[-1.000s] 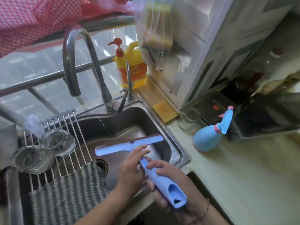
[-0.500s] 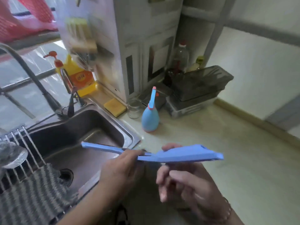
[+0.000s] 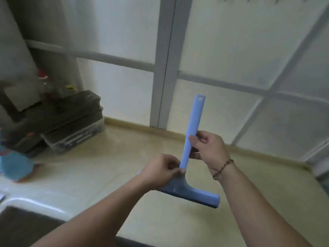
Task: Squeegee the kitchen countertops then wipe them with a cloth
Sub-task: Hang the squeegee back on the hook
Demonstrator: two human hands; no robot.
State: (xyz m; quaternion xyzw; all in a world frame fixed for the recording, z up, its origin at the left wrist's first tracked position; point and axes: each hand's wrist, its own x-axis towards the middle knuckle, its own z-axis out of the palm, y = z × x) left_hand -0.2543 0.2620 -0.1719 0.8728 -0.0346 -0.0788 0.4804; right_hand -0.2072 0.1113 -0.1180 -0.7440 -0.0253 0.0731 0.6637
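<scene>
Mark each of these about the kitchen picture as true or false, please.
1. Both hands hold the blue squeegee. True: the left hand grips near the head and the right hand pinches the handle.
2. The squeegee's blade lies flat on the countertop. False: it is held above it, handle pointing up.
3. The right wrist wears a thin bracelet. True.
4. The left hand holds a cloth. False: no cloth is in view.

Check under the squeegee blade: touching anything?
Bare beige countertop lies beneath the squeegee; contact unclear. Left hand covers the blade's left end; right hand holds the handle.
</scene>
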